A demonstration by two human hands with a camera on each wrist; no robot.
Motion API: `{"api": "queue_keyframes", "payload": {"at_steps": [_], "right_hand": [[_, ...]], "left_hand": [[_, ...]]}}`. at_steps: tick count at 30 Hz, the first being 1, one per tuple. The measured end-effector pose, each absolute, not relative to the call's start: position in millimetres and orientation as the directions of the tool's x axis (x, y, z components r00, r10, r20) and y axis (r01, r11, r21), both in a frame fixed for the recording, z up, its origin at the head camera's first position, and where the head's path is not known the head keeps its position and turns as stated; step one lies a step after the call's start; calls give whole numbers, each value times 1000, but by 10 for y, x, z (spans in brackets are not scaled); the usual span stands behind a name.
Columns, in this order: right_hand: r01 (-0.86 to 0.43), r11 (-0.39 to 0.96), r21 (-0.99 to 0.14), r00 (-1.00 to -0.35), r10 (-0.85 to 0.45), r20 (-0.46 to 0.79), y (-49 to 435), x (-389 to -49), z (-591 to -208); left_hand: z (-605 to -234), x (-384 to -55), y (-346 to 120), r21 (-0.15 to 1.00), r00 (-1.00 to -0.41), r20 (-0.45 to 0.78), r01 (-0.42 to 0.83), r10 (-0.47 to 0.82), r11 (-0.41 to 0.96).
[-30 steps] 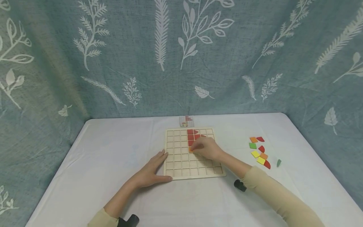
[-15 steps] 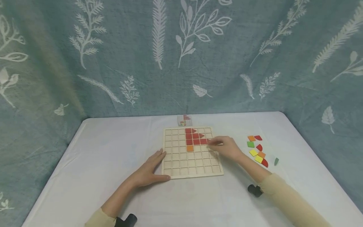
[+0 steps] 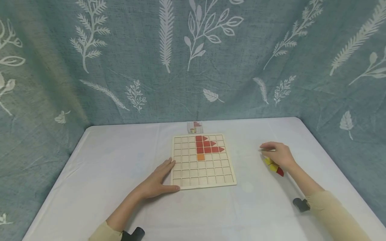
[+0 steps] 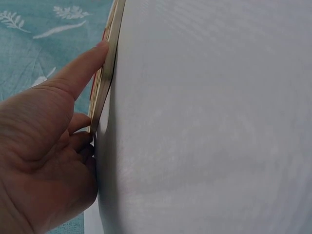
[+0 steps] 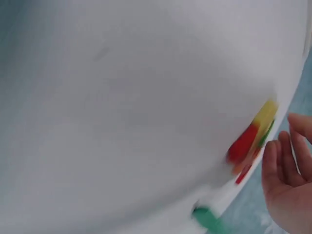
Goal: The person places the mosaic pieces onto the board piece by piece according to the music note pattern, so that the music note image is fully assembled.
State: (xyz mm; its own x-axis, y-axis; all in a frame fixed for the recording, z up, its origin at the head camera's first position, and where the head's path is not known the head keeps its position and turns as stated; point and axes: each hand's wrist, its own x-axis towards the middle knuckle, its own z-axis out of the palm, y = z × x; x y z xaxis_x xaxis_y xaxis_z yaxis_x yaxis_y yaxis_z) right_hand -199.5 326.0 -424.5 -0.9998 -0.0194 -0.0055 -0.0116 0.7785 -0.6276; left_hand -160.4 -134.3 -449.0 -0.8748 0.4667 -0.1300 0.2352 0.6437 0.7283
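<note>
A pale wooden board (image 3: 193, 172) with a grid of square cells lies on the white table. Red squares and triangles (image 3: 207, 150) fill several of its upper cells, and below them sits one orange square tile (image 3: 200, 157). My left hand (image 3: 156, 182) rests at the board's near left corner, fingers along the left edge, thumb on the front edge. Over the loose tiles at the right hovers my right hand (image 3: 278, 155), thumb and fingers apart, nothing seen between them. Yellow tiles (image 3: 272, 166) and a red rounded tile (image 3: 280, 171) show beneath it; the hand hides others.
Behind the board lies a small picture card (image 3: 195, 127) with a coloured pattern. A green piece (image 5: 208, 218) appears blurred in the right wrist view. A patterned blue-green curtain (image 3: 150, 60) hangs behind the table. Each wrist carries a black device (image 3: 301, 204).
My right hand has left the orange tile in the board, passed over the board's right side and reached the loose tiles at the right. The left hand stays at the corner.
</note>
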Motion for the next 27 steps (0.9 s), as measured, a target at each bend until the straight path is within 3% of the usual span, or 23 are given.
{"api": "queue_keyframes", "payload": {"at_steps": [7, 16, 27], "right_hand": [[64, 786, -615, -996, 10, -91, 3382, -2005, -4260], [16, 791, -612, -1000, 0, -26, 3365, -2048, -4313], [-25, 711, -703, -995, -83, -49, 2758, -2074, -4320]], "left_hand": [[-4493, -1600, -1345, 728, -875, -125, 240, 468, 642], [-4480, -1592, -1336, 729, -876, -131, 233, 465, 644], [-4457, -1574, -1332, 723, -883, -146, 213, 447, 657]]}}
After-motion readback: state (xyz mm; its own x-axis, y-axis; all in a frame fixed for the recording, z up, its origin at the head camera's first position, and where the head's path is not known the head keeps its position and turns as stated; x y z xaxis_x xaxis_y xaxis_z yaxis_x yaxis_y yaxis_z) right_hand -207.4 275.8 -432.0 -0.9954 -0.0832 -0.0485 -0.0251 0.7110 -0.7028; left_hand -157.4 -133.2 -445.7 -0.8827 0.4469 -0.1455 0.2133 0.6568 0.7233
